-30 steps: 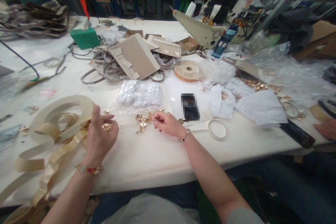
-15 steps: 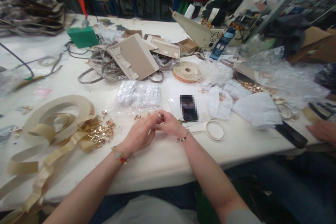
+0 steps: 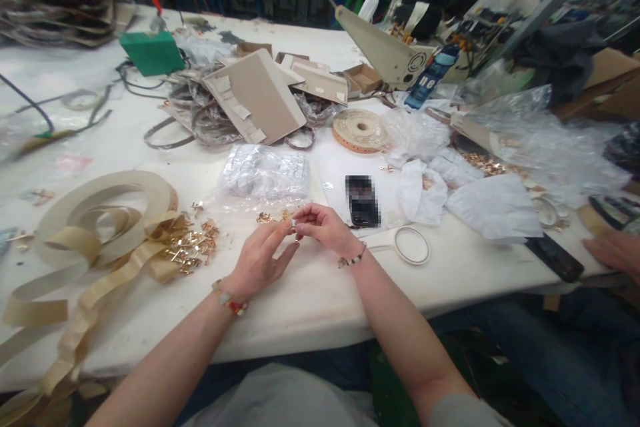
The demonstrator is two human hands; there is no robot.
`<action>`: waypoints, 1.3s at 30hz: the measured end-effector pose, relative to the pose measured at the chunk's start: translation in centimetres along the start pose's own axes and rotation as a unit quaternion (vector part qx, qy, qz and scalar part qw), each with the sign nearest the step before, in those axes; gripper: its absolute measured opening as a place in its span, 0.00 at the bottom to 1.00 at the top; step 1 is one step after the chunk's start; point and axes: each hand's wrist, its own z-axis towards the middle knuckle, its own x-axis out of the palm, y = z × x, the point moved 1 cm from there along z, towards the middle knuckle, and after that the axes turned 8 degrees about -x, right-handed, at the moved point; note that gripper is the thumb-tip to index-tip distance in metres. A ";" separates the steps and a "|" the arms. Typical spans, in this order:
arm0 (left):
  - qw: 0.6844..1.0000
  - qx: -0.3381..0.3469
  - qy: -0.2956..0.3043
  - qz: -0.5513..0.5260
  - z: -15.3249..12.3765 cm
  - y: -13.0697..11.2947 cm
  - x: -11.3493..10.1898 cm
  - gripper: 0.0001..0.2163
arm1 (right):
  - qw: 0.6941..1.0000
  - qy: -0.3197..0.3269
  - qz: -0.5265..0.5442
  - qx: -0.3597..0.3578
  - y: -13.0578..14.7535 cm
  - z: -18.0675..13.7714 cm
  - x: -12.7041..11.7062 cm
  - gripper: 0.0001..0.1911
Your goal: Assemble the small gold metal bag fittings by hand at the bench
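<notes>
My left hand (image 3: 259, 257) and my right hand (image 3: 326, 232) meet fingertip to fingertip just above the front part of the table. Between them is a small shiny metal piece (image 3: 297, 238), pinched by my right fingers and by the thumb and fingertips of my left; its exact shape is too small to make out. Left of my left hand lies a pile of small gold-coloured metal fittings (image 3: 193, 247), beside a large roll of beige tape (image 3: 107, 187). A few more gold fittings (image 3: 265, 217) rest just behind my hands.
Behind the hands lies a clear plastic bag (image 3: 265, 172); a phone (image 3: 363, 203) is right of it. A tape ring (image 3: 411, 247) lies near my right wrist. Cardboard pieces (image 3: 260, 97), a strap roll (image 3: 360, 128) and a blue bottle (image 3: 433, 77) stand farther back. Another person's hand (image 3: 615, 250) rests at right.
My hands have drawn slightly apart at the fingertips, and the left thumb has come away from the right hand, showing the small metal piece. The view has shifted a little.
</notes>
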 end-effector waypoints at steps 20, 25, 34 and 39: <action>0.975 -0.187 -0.025 -0.113 0.9 0.0 -1.8 0.12 | 0.998 0.008 -0.058 -0.012 -0.1 -0.2 -0.8 0.19; 0.962 -0.243 -0.023 -0.119 0.5 0.5 -1.4 0.04 | 0.997 0.004 -0.076 -0.021 -0.3 -0.1 -0.9 0.19; 0.943 -0.300 -0.048 -0.140 0.4 0.7 -1.0 0.07 | 0.996 -0.008 -0.087 -0.030 -0.2 -0.1 -1.0 0.19; 0.952 -0.258 -0.053 -0.158 0.3 0.9 -0.9 0.06 | 0.996 -0.007 -0.082 -0.030 -0.3 -0.1 -1.0 0.19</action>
